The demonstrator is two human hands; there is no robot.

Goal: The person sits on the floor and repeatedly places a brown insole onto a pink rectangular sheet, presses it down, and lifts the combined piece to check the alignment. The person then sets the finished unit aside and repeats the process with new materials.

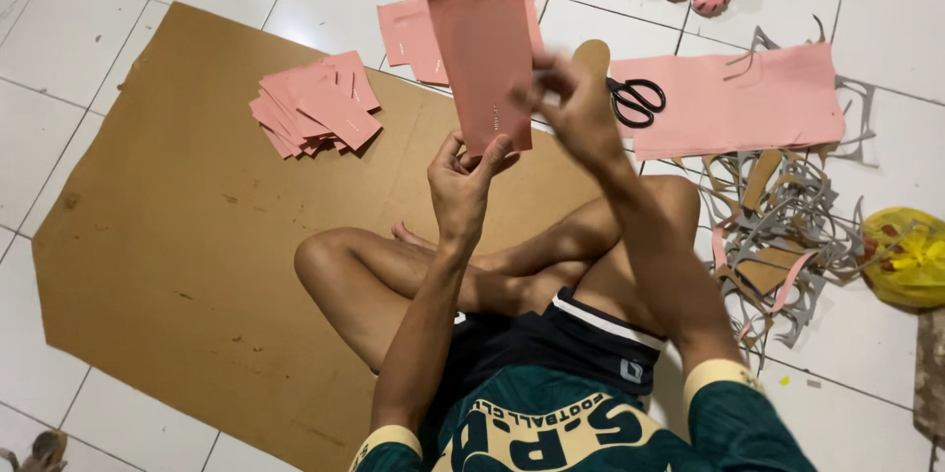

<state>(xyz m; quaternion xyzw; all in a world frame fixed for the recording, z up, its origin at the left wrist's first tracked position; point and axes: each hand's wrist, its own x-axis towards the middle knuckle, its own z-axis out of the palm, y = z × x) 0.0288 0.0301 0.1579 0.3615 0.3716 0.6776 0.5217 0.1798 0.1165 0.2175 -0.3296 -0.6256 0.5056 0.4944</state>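
The pink sheet (484,59) stands upright in front of the person, long axis running away from the body, up above the crossed legs. The left hand (463,177) pinches its lower edge from beneath; the right hand (576,108) closes on its right edge, slightly higher, blurred. Both hands are clamped on it. It looks thin, matte and flexible, rectangular with small slits. Left lies a pile of cut pink pieces (315,103) on brown cardboard (177,236); black scissors (635,98) rest right, just beside.
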